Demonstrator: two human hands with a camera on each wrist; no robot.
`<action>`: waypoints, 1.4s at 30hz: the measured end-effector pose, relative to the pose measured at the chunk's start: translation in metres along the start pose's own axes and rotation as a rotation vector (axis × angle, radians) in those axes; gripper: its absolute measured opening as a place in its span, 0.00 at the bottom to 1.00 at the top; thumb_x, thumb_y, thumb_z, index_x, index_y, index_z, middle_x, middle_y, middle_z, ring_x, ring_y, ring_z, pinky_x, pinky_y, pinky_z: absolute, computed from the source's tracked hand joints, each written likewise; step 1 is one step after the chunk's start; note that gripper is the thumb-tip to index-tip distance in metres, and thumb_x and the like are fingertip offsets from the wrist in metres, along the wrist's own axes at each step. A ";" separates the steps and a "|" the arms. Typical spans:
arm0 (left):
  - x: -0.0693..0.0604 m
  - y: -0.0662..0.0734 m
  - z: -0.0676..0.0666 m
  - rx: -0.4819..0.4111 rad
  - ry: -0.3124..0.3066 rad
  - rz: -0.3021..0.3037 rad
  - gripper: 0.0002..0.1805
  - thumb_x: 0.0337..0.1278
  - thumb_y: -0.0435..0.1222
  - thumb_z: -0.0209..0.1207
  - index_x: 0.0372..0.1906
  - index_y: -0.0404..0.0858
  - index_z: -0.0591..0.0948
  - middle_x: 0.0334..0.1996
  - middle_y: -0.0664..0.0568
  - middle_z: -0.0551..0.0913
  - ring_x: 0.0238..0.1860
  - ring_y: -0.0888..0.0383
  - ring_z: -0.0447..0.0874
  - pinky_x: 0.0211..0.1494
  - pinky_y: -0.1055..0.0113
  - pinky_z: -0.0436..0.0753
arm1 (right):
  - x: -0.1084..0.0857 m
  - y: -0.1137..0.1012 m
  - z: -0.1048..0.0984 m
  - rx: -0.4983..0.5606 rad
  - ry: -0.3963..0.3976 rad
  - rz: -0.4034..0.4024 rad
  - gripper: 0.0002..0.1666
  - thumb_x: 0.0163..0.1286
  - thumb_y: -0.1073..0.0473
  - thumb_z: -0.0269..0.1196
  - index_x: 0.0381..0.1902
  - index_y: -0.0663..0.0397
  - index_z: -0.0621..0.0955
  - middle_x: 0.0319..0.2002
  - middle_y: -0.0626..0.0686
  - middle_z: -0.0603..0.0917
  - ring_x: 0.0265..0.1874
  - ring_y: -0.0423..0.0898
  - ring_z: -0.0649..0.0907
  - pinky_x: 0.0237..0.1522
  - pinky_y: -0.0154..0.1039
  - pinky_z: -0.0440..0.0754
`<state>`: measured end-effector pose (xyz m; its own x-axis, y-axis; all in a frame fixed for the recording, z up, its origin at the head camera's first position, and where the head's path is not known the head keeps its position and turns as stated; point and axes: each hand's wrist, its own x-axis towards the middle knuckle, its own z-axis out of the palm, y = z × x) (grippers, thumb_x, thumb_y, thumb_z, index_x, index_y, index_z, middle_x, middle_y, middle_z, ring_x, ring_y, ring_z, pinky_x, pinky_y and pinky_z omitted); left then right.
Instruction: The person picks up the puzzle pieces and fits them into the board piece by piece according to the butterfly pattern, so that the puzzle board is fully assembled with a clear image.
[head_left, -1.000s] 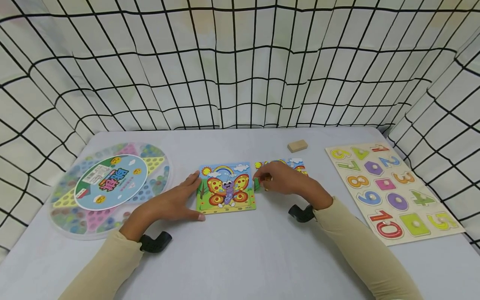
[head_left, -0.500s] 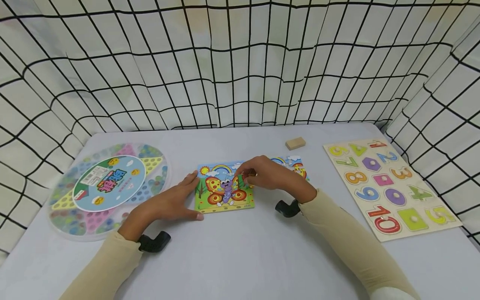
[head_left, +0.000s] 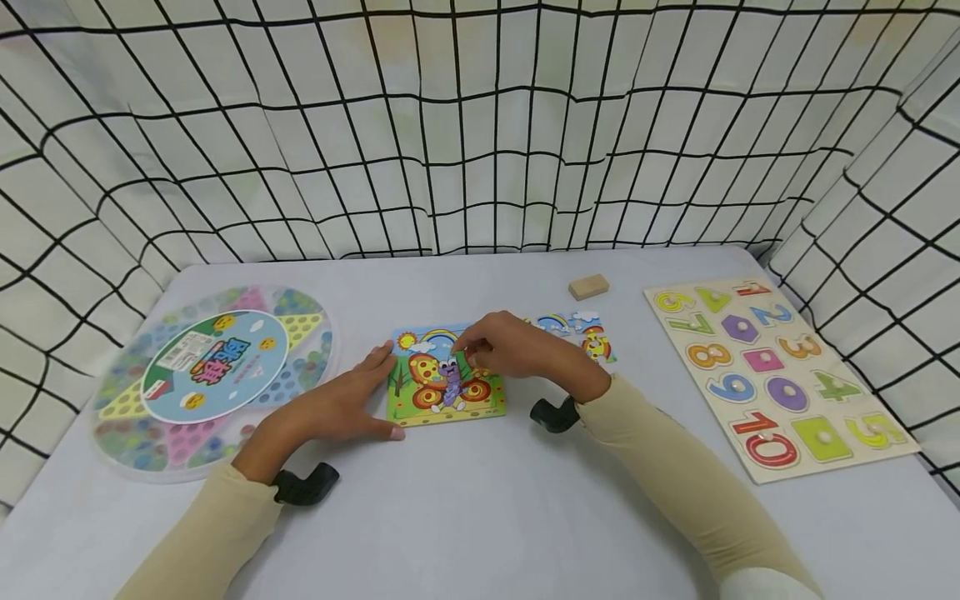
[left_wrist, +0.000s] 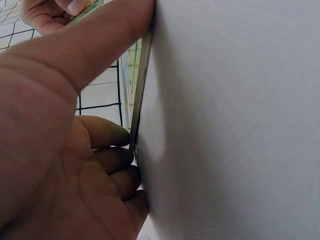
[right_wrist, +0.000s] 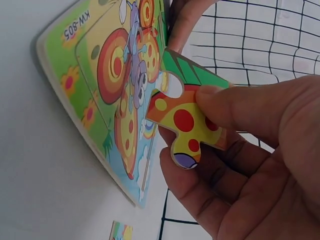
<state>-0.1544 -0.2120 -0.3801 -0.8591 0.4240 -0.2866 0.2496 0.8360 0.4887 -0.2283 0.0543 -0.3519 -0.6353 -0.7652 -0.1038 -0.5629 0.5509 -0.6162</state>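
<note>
A butterfly puzzle board (head_left: 420, 408) lies flat in the middle of the table. Spread along its left side, my left hand (head_left: 330, 410) touches the edge with its fingers, the thumb at the near left corner; the left wrist view shows that thumb and the fingertips against the board's edge (left_wrist: 141, 85). My right hand (head_left: 513, 346) is over the board's right part. In the right wrist view it pinches a puzzle piece (right_wrist: 184, 119), red-dotted yellow with green and a purple tip, tilted above the board (right_wrist: 116, 60).
Puzzle pieces (head_left: 596, 342) with rainbow and butterfly parts lie right of the board, partly behind my right hand. A wooden block (head_left: 588, 287) is farther back. A round marble game (head_left: 217, 367) lies at left, a number board (head_left: 763, 360) at right. Netting over white cloth surrounds the table.
My right hand has moved left from the pieces beside the board to above the board, carrying a piece. My left hand has stayed at the board's left side.
</note>
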 end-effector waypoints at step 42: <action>0.002 -0.004 -0.001 -0.013 0.002 0.018 0.64 0.45 0.59 0.70 0.76 0.29 0.48 0.77 0.41 0.36 0.75 0.40 0.37 0.71 0.42 0.53 | 0.050 -0.030 0.024 0.023 0.027 -0.053 0.13 0.69 0.66 0.61 0.51 0.57 0.83 0.38 0.46 0.84 0.39 0.39 0.80 0.43 0.28 0.77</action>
<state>-0.1576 -0.2149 -0.3820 -0.8553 0.4386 -0.2758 0.2595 0.8234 0.5046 -0.2305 -0.0084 -0.3580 -0.6191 -0.7838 -0.0491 -0.5841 0.5013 -0.6384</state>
